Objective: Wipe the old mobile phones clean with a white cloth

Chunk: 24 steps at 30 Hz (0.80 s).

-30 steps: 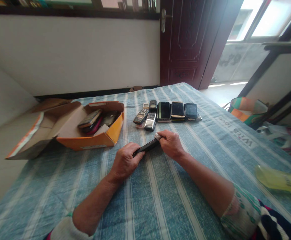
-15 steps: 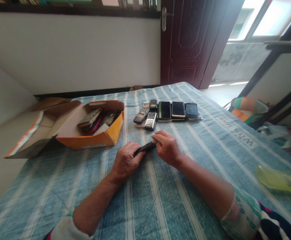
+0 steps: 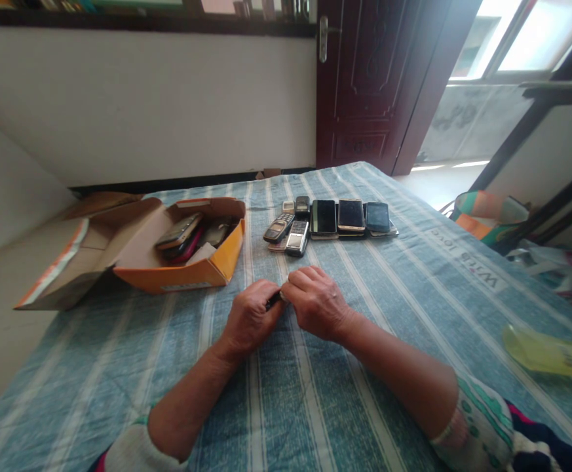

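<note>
A dark, slim phone (image 3: 272,301) is gripped in my left hand (image 3: 252,316), mostly covered by the fingers of both hands. My right hand (image 3: 316,303) is closed, pinching a small white wad (image 3: 284,288) that looks like tissue or cloth against the phone's end. Just beyond my hands lie a silver keypad phone (image 3: 297,238) and a dark keypad phone (image 3: 278,227), with smaller phones behind them. To their right, dark-screened smartphones (image 3: 324,217) are laid in a row, some stacked on others.
An open orange cardboard box (image 3: 202,273) with several phones (image 3: 180,236) inside stands at the left, its lid folded outward. Blue striped cloth (image 3: 286,393) covers the surface. A yellow translucent item (image 3: 551,351) lies at the right edge, and a dark red door (image 3: 364,78) is behind.
My right hand has moved left and slightly nearer along the phone, bringing the white wad close to my left hand. Less of the phone shows now.
</note>
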Each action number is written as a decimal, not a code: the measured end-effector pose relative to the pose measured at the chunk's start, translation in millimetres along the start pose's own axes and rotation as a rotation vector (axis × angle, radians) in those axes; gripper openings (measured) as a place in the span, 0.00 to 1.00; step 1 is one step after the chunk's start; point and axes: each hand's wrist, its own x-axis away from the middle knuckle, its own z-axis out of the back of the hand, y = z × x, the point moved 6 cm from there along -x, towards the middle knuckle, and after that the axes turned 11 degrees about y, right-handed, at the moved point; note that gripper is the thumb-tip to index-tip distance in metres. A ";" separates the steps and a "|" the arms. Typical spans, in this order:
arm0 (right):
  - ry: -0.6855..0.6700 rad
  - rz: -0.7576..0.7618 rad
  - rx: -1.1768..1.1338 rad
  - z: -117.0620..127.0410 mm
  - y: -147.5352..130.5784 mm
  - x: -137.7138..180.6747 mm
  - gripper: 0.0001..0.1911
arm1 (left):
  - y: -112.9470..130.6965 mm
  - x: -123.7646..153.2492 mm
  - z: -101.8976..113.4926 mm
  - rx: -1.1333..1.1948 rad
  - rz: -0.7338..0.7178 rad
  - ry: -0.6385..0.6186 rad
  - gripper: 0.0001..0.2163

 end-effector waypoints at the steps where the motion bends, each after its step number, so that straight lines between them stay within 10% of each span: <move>1: -0.009 -0.021 0.011 -0.1 3.7 0.0 0.10 | -0.2 0.0 0.0 0.001 0.002 0.004 0.06; 24: 0.227 -1.095 -0.856 -13.4 77.6 21.4 0.10 | -3.4 -2.1 6.2 0.027 0.077 0.075 0.07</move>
